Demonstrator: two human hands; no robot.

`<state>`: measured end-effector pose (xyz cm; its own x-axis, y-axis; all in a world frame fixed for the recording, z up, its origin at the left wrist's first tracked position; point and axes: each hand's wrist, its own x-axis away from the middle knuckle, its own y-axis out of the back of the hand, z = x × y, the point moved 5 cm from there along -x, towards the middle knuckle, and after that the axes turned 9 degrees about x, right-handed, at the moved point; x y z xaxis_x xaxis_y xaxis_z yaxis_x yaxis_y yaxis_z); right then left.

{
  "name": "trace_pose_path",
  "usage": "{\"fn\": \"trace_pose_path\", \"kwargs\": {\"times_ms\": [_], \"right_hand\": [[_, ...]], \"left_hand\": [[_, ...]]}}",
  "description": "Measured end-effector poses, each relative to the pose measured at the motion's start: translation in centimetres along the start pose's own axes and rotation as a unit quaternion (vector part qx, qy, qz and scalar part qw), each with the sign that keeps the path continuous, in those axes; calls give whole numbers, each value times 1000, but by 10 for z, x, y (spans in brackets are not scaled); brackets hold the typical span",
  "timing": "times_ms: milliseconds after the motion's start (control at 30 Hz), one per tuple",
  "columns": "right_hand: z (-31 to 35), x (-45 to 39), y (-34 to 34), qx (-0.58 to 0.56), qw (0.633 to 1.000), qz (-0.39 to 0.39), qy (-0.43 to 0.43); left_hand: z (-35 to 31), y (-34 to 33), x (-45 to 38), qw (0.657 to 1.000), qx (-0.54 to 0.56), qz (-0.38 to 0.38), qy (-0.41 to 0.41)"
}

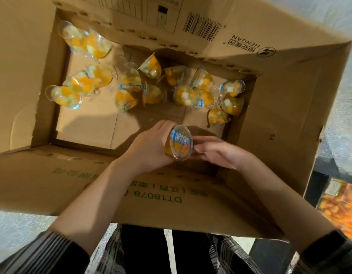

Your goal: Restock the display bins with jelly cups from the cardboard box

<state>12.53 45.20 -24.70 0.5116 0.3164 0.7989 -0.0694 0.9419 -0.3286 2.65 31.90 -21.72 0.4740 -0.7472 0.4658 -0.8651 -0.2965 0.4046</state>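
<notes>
Both hands are working low inside the cardboard box [289, 99]. The left hand [149, 149] is curling round the side of one jelly cup [180, 143], its fingers hidden behind the cup, and the right hand [214, 152] is closing in against the other side, fingertips touching the lid end. Whether the right one is truly gripping or only steadying is hard to tell. The cup is lying sideways with its blue-banded lid facing the camera, probably so it can be passed across or gathered with more before the carry.

Beyond the hands, the loose cups [151, 84] are lying scattered and tipped over on the box floor, a few up in the far left corner, most in a cluster toward the right wall. Plenty is left to move, I'd judge.

The display bins themselves are not showing; only an orange blur [339, 206] at the right edge, cut off and unreadable.
</notes>
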Motion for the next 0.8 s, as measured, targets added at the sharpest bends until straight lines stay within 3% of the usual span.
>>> {"fn": "trace_pose_path", "kwargs": {"times_ms": [67,100,133,167,200,300,467,567,633,733,800], "right_hand": [[-9,-5,28,80,988,-122,-53],[-16,-8,47,188,953,-216,-99],[-21,-10,63,317,893,-285,-146],[-26,-13,72,427,831,-307,-183],[-30,-16,75,508,783,-294,-207],[-48,-31,70,649,685,-199,-266],[-82,-52,65,745,567,-92,-339],[-84,-48,67,737,577,-132,-327],[-83,-43,70,678,642,-179,-309],[-74,-35,68,527,776,-234,-256],[-57,-32,59,473,824,-240,-197]], "left_hand": [[5,-2,1,999,-31,6,-6],[9,-3,0,999,-53,8,-2],[12,-3,0,997,-71,7,1],[14,-3,-1,997,-81,4,3],[15,-3,-1,996,-86,-1,4],[16,-3,0,997,-81,-10,0],[16,-3,-2,998,-57,-7,-7],[15,-1,-2,999,-44,-18,-8],[15,0,-1,999,-36,-25,-5],[10,1,-1,999,-35,-32,-19],[8,2,-2,999,-20,-34,-18]]}}
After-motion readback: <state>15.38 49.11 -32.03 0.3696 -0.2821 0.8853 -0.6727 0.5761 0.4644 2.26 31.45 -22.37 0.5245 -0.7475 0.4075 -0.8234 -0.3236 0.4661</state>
